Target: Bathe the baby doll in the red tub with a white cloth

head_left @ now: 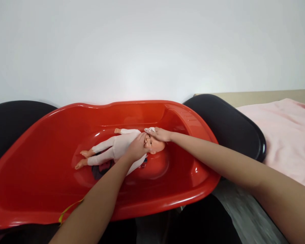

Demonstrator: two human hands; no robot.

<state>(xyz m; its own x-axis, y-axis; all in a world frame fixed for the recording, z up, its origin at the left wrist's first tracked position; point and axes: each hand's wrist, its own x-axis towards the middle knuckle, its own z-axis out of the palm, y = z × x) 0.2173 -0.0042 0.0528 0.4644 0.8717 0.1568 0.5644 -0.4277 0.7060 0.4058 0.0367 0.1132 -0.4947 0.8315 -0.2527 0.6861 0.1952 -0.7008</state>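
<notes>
**Ana:** Two hands are on the baby doll (117,147) at once. It lies on its back in the red baby bathtub (40,176), head to the right, feet to the left, near the middle of the basin.

**Ben:** What is each hand doing?

**Ana:** The left hand (137,149) comes in from the near side and cups the doll at the neck and chin, fingers curled around it. The right hand (161,135) reaches in from the right and lies flat over the top of the doll's head, pressing a small white cloth (149,129) against the forehead under its fingertips.

**Ben:** So how far along does the washing look?

**Ana:** Early, I'd judge. The doll wears its pale pink suit, and I can't see any water or suds in the tub. Only the face is being wiped; the trunk, arms and legs lie untouched.

**Ben:** Anything else in the tub?

**Ana:** A dark patch, cloth perhaps, shows under the doll's near side; I can't tell what it is.

**Ben:** And around it?

**Ana:** Black rounded cushions (226,125) sit to the left and right of the tub, with a pink towel (287,135) spread further right. A yellow strap (68,209) hangs at the tub's near rim.
</notes>
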